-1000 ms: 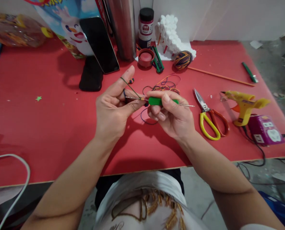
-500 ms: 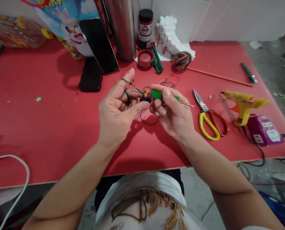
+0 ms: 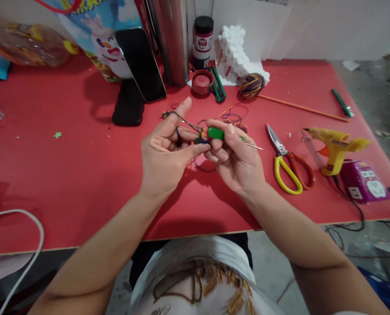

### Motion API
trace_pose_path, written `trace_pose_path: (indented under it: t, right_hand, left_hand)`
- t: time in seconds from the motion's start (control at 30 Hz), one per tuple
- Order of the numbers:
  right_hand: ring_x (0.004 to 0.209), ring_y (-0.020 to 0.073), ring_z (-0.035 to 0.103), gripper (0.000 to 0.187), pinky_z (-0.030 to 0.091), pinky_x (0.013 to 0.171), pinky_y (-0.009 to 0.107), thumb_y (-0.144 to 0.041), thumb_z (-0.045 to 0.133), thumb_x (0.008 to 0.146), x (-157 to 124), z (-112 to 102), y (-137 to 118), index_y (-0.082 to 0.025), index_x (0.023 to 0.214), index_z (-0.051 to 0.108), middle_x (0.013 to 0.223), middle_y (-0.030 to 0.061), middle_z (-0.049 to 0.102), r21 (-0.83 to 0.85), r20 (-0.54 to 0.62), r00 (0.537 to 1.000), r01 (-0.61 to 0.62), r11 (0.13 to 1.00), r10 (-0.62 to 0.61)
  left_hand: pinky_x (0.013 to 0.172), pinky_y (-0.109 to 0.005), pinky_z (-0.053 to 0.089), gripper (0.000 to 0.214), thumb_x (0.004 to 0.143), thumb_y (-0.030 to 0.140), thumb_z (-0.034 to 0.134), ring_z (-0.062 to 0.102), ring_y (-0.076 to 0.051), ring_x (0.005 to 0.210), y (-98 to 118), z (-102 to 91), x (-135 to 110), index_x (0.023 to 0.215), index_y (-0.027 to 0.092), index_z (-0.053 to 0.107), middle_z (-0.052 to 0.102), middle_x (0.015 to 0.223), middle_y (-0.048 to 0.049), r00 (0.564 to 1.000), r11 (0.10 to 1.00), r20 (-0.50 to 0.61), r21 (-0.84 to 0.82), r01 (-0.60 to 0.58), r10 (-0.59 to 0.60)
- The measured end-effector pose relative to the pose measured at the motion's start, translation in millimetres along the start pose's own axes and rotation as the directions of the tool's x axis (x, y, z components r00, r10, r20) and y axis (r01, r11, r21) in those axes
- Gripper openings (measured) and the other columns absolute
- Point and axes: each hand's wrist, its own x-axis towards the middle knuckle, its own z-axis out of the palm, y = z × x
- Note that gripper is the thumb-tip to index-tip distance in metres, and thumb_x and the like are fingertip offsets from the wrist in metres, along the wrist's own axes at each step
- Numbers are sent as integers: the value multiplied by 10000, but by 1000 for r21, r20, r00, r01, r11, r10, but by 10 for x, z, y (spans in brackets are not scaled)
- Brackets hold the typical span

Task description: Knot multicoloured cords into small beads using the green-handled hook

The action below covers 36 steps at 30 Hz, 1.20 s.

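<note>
My right hand [image 3: 236,159] grips a crochet hook [image 3: 217,133] with a green handle; its thin metal shaft sticks out both ways. My left hand [image 3: 164,151] is raised beside it, forefinger up with multicoloured yarn [image 3: 186,122] looped over it, thumb and middle finger pinching a small dark crocheted piece [image 3: 200,140] at the hook's tip. Loose yarn [image 3: 231,116] trails on the red table [image 3: 67,175] behind my hands to a yarn ball [image 3: 251,85].
Yellow-handled scissors [image 3: 288,168] and a yellow glue gun [image 3: 332,146] lie to the right, by a purple socket box [image 3: 365,186]. A phone [image 3: 141,63] leans on a black stand, beside a steel cylinder [image 3: 172,39], a jar [image 3: 203,37], white foam [image 3: 236,50]. A white cable [image 3: 24,238] hangs at left.
Both hands have shifted slightly right and away from me. The hook's tip has gone from level to angled up toward the looped forefinger, and the small crocheted piece now shows at my thumb.
</note>
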Motion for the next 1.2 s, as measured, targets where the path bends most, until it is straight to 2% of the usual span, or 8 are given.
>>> trace_pose_path:
  t: [0.1, 0.23, 0.4, 0.5, 0.7, 0.83, 1.03, 1.2]
  right_hand:
    - [575, 81, 413, 230, 480, 575, 251, -434, 818, 933, 37, -34, -21, -238, 1047, 857, 711, -38, 625, -18, -22, 1000, 14, 1000, -15]
    - [588, 91, 439, 261, 455, 560, 256, -460, 829, 913, 63, -82, -26, -243, 1055, 856, 713, -35, 624, -70, -34, 999, 2, 998, -4]
    - [587, 82, 425, 262, 484, 593, 256, -447, 785, 955, 41, -92, -5, -238, 1094, 858, 742, -33, 634, -83, -8, 1000, -15, 996, 14]
    - [592, 78, 432, 253, 496, 603, 244, -423, 777, 968, 35, -82, 10, -220, 1095, 859, 744, -30, 633, -27, 17, 1000, -21, 999, 22]
    - [568, 66, 403, 213, 496, 596, 230, -355, 740, 998, 25, -37, 11, -183, 1054, 853, 724, -30, 626, 107, -9, 999, -53, 993, 54]
    - [550, 65, 391, 224, 484, 583, 226, -356, 712, 1017, 25, -25, 0, -177, 1046, 843, 700, -35, 609, 123, -42, 995, -88, 989, 93]
    - [567, 71, 430, 215, 463, 569, 225, -368, 755, 975, 60, -44, -3, -181, 1045, 836, 695, -39, 602, 59, -38, 994, -96, 994, 98]
    - [576, 73, 421, 189, 469, 564, 231, -367, 810, 928, 68, -48, -14, -213, 1036, 831, 705, -47, 594, 39, -46, 996, -79, 996, 81]
  left_hand:
    - [764, -321, 643, 696, 766, 306, 1011, 748, -181, 885, -20, -4, -5, 1409, 415, 769, 795, 967, 15, 1000, 1000, 8, 31, -1, 1]
    - [848, -341, 641, 592, 808, 326, 984, 743, -202, 1008, -55, -14, 17, 1365, 395, 796, 799, 1070, -8, 999, 999, 23, -4, -49, 49]
    - [915, -378, 646, 553, 812, 336, 983, 740, -218, 1042, -105, -45, 57, 1327, 424, 803, 775, 1074, -14, 999, 999, 35, -24, -35, 36]
    - [934, -372, 651, 569, 799, 299, 991, 749, -196, 995, -115, -53, 60, 1321, 426, 803, 752, 967, 9, 998, 998, 53, -57, -19, 22]
    - [820, -290, 626, 602, 799, 206, 976, 713, -128, 832, -57, 4, -14, 1334, 416, 797, 711, 841, 53, 1000, 998, -3, -57, 11, -11]
    - [796, -273, 612, 628, 763, 172, 990, 677, -123, 792, -27, 36, -41, 1321, 400, 812, 705, 821, 52, 999, 999, -37, -46, 17, -19]
    - [907, -315, 621, 596, 767, 184, 990, 694, -145, 887, -29, 6, 1, 1302, 383, 820, 710, 870, 31, 1000, 997, 5, -66, 27, -26]
    - [922, -384, 619, 607, 794, 200, 972, 717, -192, 996, -33, -6, 13, 1334, 412, 794, 770, 1056, -2, 1000, 999, 27, -49, 16, -14]
